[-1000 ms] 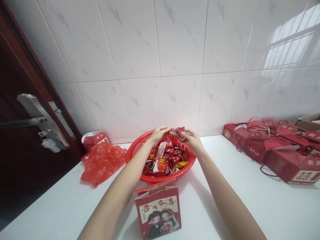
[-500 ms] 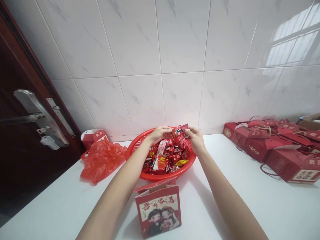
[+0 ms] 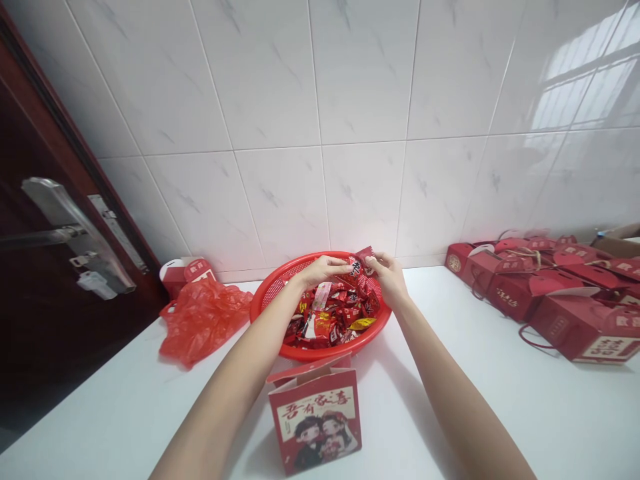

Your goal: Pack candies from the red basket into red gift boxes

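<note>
A red mesh basket (image 3: 270,300) filled with wrapped candies (image 3: 320,325) stands on the white table near the wall. Over its back part, my right hand (image 3: 390,277) pinches a dark red candy packet (image 3: 366,260) between thumb and fingers. My left hand (image 3: 325,270) is closed at the left end of the red packets, its fingertips touching a red wrapper with dark lettering. In front of the basket stands an upright red box (image 3: 317,427) with its top open and a cartoon couple printed on it.
A crumpled red plastic bag (image 3: 205,320) lies left of the basket, before a small red box (image 3: 177,277). Several red boxes (image 3: 565,323) with cord handles crowd the right. The tiled wall (image 3: 280,200) rises behind; a door (image 3: 50,300) is at left.
My left fingers have moved slightly right and down onto the wrapper. The packet in my right hand has tilted a little. The view has shifted slightly.
</note>
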A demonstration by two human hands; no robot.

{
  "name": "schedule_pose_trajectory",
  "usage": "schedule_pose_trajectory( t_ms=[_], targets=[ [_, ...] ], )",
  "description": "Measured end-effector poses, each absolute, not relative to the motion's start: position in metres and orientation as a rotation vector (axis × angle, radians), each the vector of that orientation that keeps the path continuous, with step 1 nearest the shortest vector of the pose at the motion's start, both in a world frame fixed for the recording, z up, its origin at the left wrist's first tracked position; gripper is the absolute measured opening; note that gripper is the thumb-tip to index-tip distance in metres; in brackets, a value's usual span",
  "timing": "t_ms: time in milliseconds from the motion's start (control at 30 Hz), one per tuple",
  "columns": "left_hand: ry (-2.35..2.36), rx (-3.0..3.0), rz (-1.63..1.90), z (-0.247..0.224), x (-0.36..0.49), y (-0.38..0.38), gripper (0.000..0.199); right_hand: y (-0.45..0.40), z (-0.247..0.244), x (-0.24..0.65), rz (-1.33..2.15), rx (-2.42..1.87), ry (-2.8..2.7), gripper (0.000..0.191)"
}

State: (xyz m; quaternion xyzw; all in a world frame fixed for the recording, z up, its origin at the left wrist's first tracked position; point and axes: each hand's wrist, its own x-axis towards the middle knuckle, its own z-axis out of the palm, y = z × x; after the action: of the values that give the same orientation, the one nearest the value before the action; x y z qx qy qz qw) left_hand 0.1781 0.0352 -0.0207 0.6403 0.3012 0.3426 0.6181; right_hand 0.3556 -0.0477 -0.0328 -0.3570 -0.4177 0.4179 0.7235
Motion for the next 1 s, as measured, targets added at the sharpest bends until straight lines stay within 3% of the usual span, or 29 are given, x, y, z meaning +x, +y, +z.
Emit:
schedule_pose_trajectory(
  t_ms=[500,1000],
  targets=[
    [0.606,1.598,0.81,-0.003,0.187,0.02,0.043,-0.049,-0.03,0.356,1.113,-0.716,-0.909,0.036],
    [0.749,1.637,0.842,-0.028,0.19,0.035,0.037,-0.049,-0.032,0.356,1.006,-0.851,-0.935,0.037]
  ],
)
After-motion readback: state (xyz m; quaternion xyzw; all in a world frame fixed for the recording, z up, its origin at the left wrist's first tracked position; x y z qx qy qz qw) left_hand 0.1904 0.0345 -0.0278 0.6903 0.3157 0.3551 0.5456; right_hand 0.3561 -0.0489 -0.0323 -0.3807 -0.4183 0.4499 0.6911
